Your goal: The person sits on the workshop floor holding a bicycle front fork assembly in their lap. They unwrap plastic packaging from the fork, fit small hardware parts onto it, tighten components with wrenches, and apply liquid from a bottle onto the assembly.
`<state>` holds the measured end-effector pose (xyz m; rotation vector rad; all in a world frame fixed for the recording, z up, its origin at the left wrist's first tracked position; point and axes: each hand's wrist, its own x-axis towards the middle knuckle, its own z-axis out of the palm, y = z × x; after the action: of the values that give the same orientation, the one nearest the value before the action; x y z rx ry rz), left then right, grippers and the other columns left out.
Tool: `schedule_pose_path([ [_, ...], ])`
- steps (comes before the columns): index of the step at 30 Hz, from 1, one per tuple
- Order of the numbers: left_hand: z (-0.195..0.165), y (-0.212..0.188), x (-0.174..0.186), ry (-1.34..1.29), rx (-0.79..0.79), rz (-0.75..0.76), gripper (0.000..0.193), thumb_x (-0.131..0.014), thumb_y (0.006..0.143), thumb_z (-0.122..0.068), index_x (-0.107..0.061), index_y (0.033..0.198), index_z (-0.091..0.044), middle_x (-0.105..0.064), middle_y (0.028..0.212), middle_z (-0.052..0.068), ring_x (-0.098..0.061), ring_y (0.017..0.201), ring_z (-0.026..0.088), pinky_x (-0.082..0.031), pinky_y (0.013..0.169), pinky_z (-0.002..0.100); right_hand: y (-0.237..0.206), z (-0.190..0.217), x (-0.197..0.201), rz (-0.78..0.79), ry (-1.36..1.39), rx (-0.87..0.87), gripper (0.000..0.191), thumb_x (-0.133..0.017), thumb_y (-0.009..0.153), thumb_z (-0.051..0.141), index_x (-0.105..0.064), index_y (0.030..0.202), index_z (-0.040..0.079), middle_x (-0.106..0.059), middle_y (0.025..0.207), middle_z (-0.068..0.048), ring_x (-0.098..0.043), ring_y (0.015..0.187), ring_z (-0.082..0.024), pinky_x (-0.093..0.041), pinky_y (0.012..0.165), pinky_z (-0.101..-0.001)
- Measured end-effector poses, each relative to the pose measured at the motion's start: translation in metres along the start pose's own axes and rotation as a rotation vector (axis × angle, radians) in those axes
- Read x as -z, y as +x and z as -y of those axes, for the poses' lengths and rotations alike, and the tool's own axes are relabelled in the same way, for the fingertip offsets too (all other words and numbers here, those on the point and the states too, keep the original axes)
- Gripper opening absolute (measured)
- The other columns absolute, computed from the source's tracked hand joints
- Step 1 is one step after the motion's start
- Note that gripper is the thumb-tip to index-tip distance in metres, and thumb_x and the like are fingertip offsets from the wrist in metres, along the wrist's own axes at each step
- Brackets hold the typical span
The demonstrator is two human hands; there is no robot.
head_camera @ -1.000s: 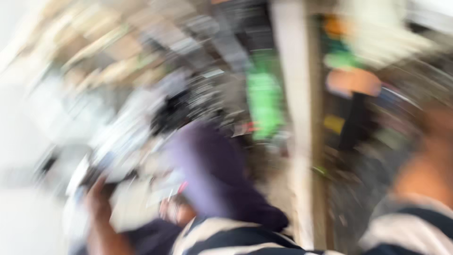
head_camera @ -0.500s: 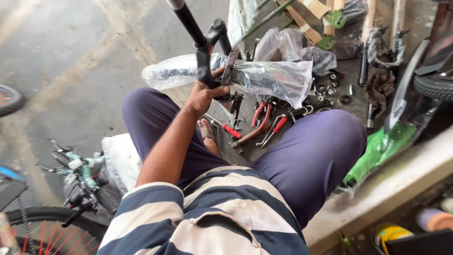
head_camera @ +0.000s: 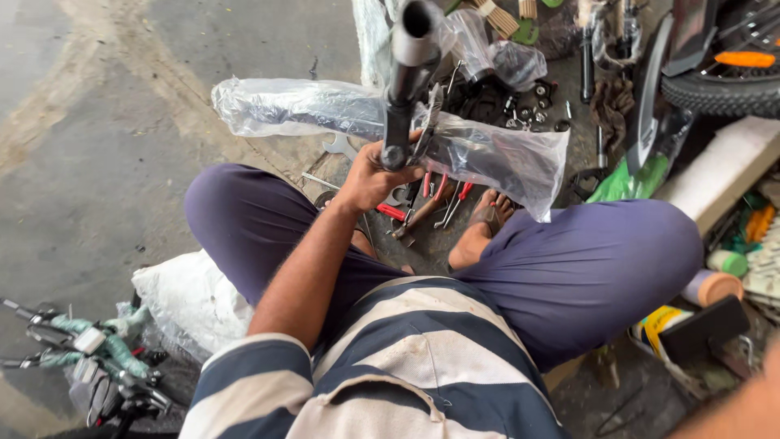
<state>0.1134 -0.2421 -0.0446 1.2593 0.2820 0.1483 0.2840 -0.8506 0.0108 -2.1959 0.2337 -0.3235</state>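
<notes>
Plastic bag (head_camera: 325, 110) w/ a bike part inside lies across the floor in front of the knees. Black tube (head_camera: 404, 81) stands upright over it; left hand (head_camera: 370, 175) grips its lower end, pliers (head_camera: 431, 199) just below. Right forearm only at frame edge, hand can't tell.
</notes>
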Motion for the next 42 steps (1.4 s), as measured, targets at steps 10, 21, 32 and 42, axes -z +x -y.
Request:
schedule_pose_path([
  [10, -0.019, 0.006, -0.003, 0.030, -0.089, 0.102, 0.025, -0.085, 0.086, -0.003, -0.070, 0.106, -0.005, -0.067, 0.094, -0.009, -0.057, 0.089, 0.003, -0.050, 0.083, 0.024, -0.116, 0.290, -0.217, 0.648, 0.468, 0.661, 0.029, -0.061, 0.112, 0.024, -0.071, 0.115, -0.003, -0.060, 0.114, -0.011, -0.056, 0.087, -0.010, -0.048, 0.076, -0.0249],
  [21, -0.040, 0.007, -0.006, -0.001, -0.012, 0.110, 0.027, -0.083, 0.086, -0.004, -0.071, 0.110, -0.006, -0.067, 0.091, -0.010, -0.057, 0.086, 0.002, -0.050, 0.079, 0.023, -0.132, 0.327, -0.273, 0.777, 0.311, 0.678, 0.022, -0.064, 0.118, 0.021, -0.066, 0.128, 0.001, -0.076, 0.096, -0.008, -0.072, 0.085, -0.012, -0.057, 0.074, -0.0263],
  [32, -0.042, 0.013, 0.002, -0.071, -0.018, 0.154, 0.029, -0.076, 0.084, 0.004, -0.072, 0.112, -0.005, -0.071, 0.092, -0.009, -0.062, 0.085, 0.002, -0.054, 0.077, 0.024, -0.142, 0.319, -0.289, 0.870, 0.282, 0.916, 0.030, -0.054, 0.119, 0.016, -0.039, 0.141, 0.003, -0.072, 0.111, -0.018, -0.075, 0.089, -0.021, -0.062, 0.078, -0.0316],
  [42, -0.046, 0.015, 0.007, -0.115, 0.021, 0.176, 0.026, -0.078, 0.085, 0.005, -0.070, 0.109, -0.004, -0.069, 0.090, -0.007, -0.061, 0.081, 0.003, -0.052, 0.074, 0.024, -0.097, 0.359, -0.327, 1.112, 0.399, 0.047, 0.021, -0.050, 0.113, 0.018, -0.046, 0.129, 0.005, -0.071, 0.094, -0.010, -0.068, 0.073, -0.017, -0.060, 0.066, -0.0303],
])
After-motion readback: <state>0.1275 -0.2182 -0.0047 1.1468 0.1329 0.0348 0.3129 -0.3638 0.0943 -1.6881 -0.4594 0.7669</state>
